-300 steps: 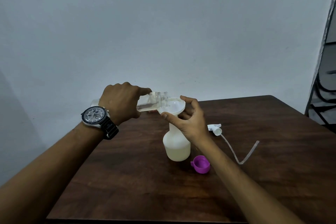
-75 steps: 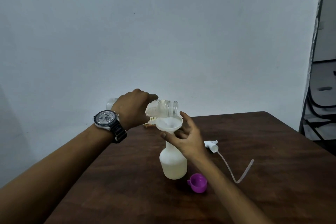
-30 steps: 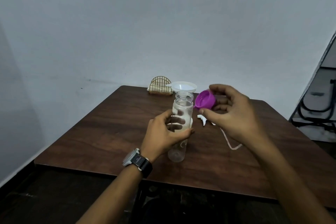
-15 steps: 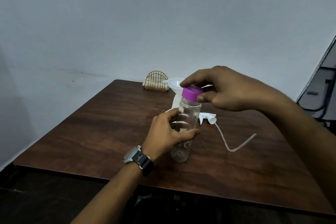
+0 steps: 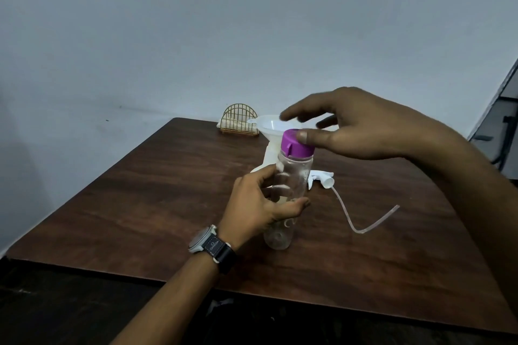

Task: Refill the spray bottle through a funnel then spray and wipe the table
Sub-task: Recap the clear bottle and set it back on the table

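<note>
My left hand (image 5: 260, 204) grips a clear bottle (image 5: 295, 173) standing upright on the brown table (image 5: 154, 199). A purple cap (image 5: 294, 145) sits on the bottle's mouth. Above it, my right hand (image 5: 358, 129) has its thumb touching the cap's rim, while the fingers are spread and blurred over the top. Right behind the clear bottle stands the white spray bottle (image 5: 269, 157), mostly hidden, with a white funnel (image 5: 269, 126) in its neck. The detached spray head (image 5: 322, 178) lies on the table to the right, its dip tube (image 5: 364, 228) curling toward me.
A gold wire napkin holder (image 5: 239, 120) stands at the table's far edge against the wall. The table's near edge runs across the bottom of the view, with dark floor below. Dark chair frames show at the far right.
The clear bottle went from pouring into the funnel to standing upright. My right hand picked up the purple cap and set it on the bottle; its fingers have now spread off the cap.
</note>
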Motion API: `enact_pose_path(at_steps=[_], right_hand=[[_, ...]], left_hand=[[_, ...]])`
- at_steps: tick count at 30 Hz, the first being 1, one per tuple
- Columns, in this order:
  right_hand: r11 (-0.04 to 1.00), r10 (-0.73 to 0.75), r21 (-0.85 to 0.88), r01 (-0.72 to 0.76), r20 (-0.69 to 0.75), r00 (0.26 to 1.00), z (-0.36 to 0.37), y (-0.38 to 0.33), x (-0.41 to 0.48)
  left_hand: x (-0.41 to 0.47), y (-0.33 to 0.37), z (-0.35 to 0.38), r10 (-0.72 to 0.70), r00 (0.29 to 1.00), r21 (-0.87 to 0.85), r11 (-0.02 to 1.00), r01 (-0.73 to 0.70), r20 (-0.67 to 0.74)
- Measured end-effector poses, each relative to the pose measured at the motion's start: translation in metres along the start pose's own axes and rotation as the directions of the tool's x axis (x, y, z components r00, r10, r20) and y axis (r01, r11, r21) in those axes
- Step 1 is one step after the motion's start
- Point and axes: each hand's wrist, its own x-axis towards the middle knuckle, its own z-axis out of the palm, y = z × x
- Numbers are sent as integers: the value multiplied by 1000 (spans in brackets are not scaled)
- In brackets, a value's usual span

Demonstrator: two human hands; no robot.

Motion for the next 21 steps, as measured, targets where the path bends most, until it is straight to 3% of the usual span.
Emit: enact_pose_path(at_steps=[3,9,12,14,18,21], right_hand=[[994,-63,98,51,121,991,3,1,-1],[962,100,-226,-152,-228,969,18,-7,1],[965,62,-220,-140,-328,942,20,-5,-2],[989,23,-137,-61,-263,965,15,-2,-3],[998,-43,41,42,14,999,12,-5,-8],[999,4,-39,-7,-55,998,16,-3,-7]], left_hand=[[-1,0,1,-13,1000,-10,1000,13,-4],[-2,3,1,-29,999,-18,999,28,-21],[-1,4,1,-33,999,-37,999,33,-9],[0,3,2,-36,999,-53,998,36,10],[0,0,2,-1,1000,-77,997,3,22],[1,0,3,13,1000,-102,995,-11,21]])
